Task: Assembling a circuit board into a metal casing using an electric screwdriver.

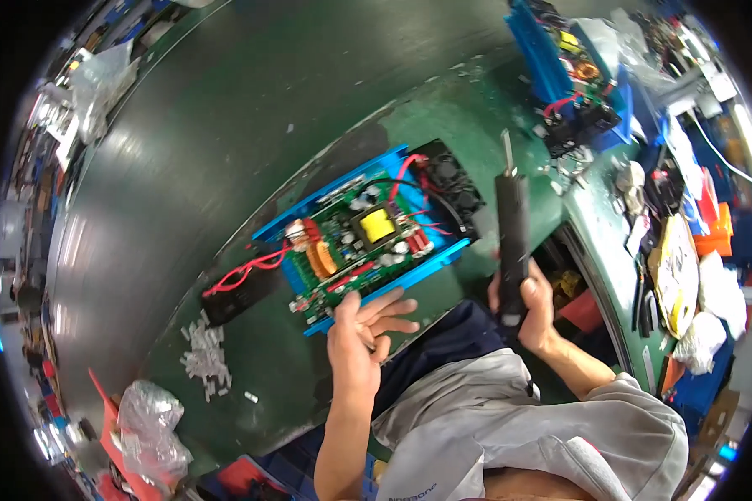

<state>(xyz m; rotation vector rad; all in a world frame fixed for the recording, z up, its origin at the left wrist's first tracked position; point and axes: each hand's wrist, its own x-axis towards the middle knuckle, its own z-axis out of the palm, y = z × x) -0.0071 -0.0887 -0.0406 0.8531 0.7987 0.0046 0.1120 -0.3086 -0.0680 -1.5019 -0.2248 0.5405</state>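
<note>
My right hand is wrapped round the lower part of a black electric screwdriver, its bit pointing up and away from me. My left hand is at the near edge of a blue metal housing, several fingers stretched out and apart; whether something small lies in its palm I cannot make out. Inside the housing sits a green circuit board with a yellow-topped transformer and a copper coil. A black end panel with fans stands at its far right end. Red wires run from the left end to a black panel.
Small whitish pieces lie heaped on the green bench at the left. A clear plastic bag lies at the lower left. Another blue housing with electronics stands at the far right. Bags and an orange packet crowd the right side.
</note>
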